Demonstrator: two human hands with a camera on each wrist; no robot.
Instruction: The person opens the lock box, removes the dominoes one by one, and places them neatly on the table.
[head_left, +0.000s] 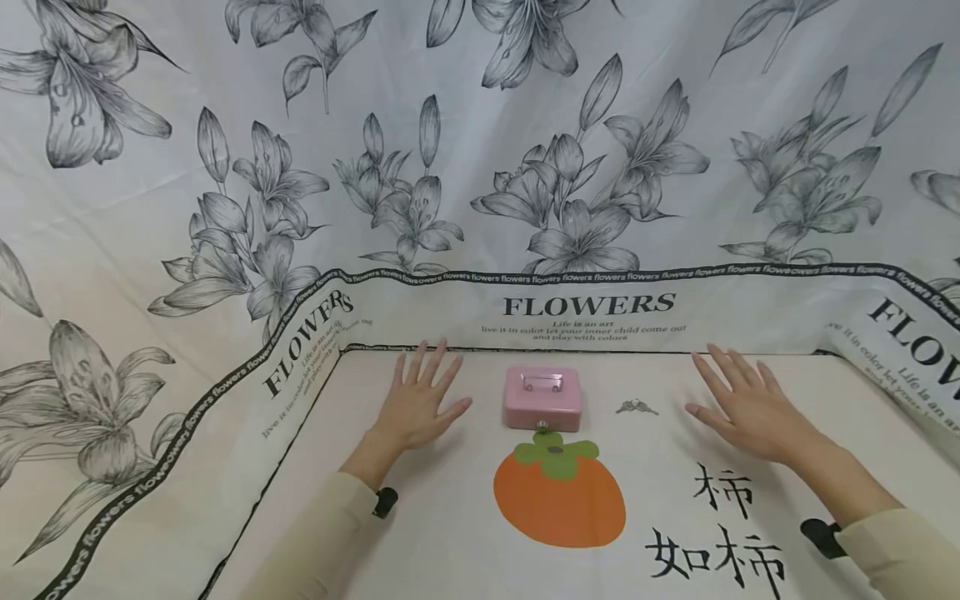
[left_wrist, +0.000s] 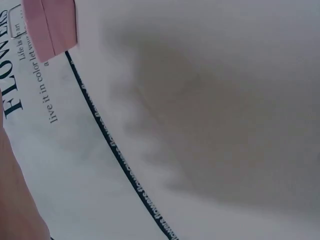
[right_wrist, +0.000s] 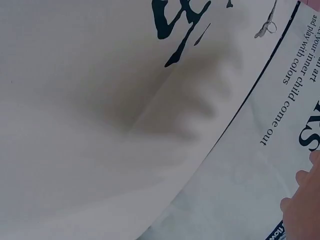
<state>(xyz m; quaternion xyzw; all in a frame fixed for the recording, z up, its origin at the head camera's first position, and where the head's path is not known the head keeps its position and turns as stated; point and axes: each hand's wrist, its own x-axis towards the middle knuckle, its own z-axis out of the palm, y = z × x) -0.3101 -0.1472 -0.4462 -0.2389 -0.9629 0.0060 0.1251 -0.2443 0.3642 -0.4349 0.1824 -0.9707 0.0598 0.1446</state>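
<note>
pink, glossy: small pink box (head_left: pixel 543 398), between left hand (head_left: pixel 420 408) and right hand (head_left: pixel 753 408). sits nearer to left thumb than to right, touched by neither. lid down. wire handle (head_left: pixel 542 382) on top; small silvery fitting (head_left: pixel 542 426) low on front face.

left hand: released, palm down, fingers fanned out and pointing away from the body. holds nothing. appears raised, with a soft shadow (left_wrist: pixel 200 130) on the surface beneath.

right hand: likewise released, palm down, fingers spread, thumb toward the box. grasps nothing. also casts a finger-shaped shadow in the right wrist view.

silvery keys (head_left: pixel 637 407): flat on the white tabletop (head_left: pixel 442 517), between box and right thumb, nearer to the thumb. too small to make out in detail.

between the forearms, on the body side of the box: orange persimmon print (head_left: pixel 558 500) with green leaves, reaching up to the box's front edge. black brush characters (head_left: pixel 738 567) between persimmon and right wrist.

at each wrist: black device, left one (head_left: pixel 386 502) and right one (head_left: pixel 821 537), just beyond cream sleeves (head_left: pixel 300 542).

past the fingertips of both hands: white cloth (head_left: pixel 427 312), grey lily drawings (head_left: pixel 581 233), "flowers" lettering (head_left: pixel 588 305), dark lettered band (head_left: pixel 480 278). cloth also visible to the outside of each hand.
</note>
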